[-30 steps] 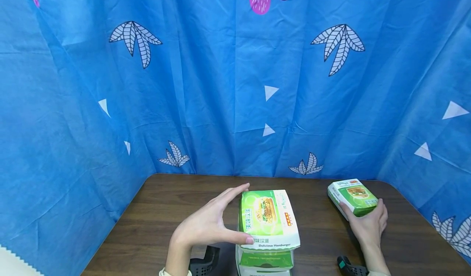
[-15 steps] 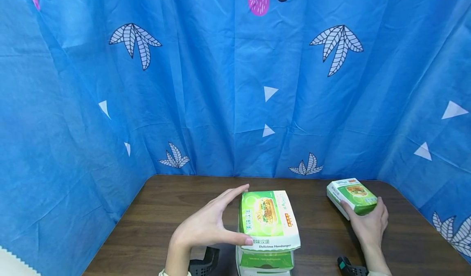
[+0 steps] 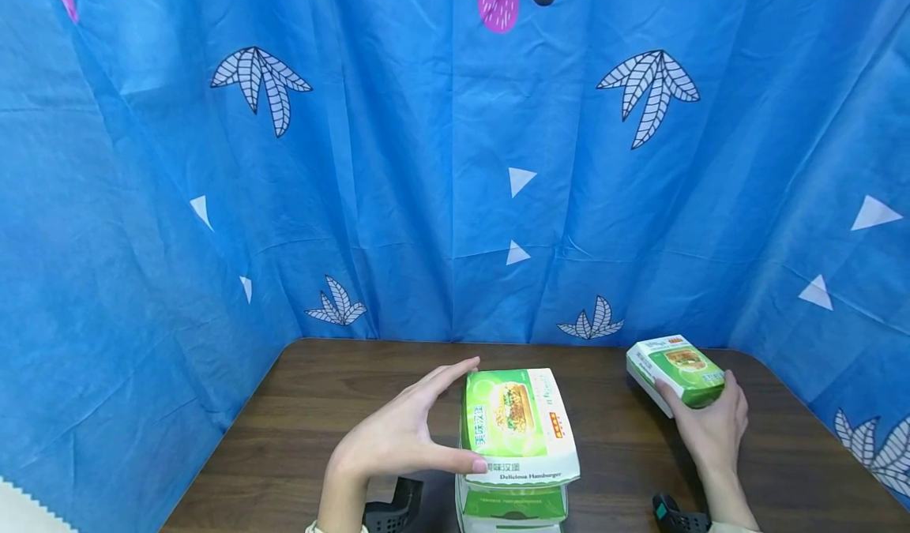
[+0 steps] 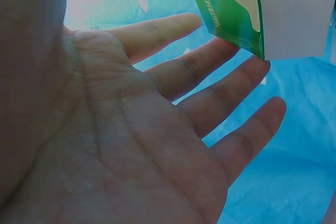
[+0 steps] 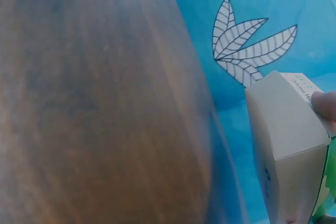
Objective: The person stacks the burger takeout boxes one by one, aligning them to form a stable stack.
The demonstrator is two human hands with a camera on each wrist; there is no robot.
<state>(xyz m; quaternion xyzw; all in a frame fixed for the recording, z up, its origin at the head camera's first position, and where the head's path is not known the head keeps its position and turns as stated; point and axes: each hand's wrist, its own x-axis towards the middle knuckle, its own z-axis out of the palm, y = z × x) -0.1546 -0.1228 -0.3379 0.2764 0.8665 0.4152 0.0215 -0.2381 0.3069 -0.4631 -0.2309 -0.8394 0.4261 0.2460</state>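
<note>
A green and white hamburger box [image 3: 515, 418] tops a stack in the middle of the table, with another box [image 3: 515, 503] below it. My left hand [image 3: 398, 430] is spread at the stack's left side. Its thumb lies at the top box's near left corner, its index finger by the far left corner. In the left wrist view its fingers [image 4: 226, 98] are nearly straight, tips beside a box's green edge [image 4: 231, 14]. At the right, my right hand [image 3: 714, 430] grips a second hamburger box [image 3: 675, 367] between thumb and fingers. That box's pale underside [image 5: 286, 114] shows in the right wrist view.
A blue curtain [image 3: 455, 162] with leaf prints hangs behind and on both sides of the brown wooden table [image 3: 284, 438]. Black wrist devices [image 3: 394, 509] sit at both wrists. A white edge [image 3: 28, 509] shows at the lower left.
My right hand has shifted its box slightly up and to the left in the head view. The left hand and the stack have stayed in place.
</note>
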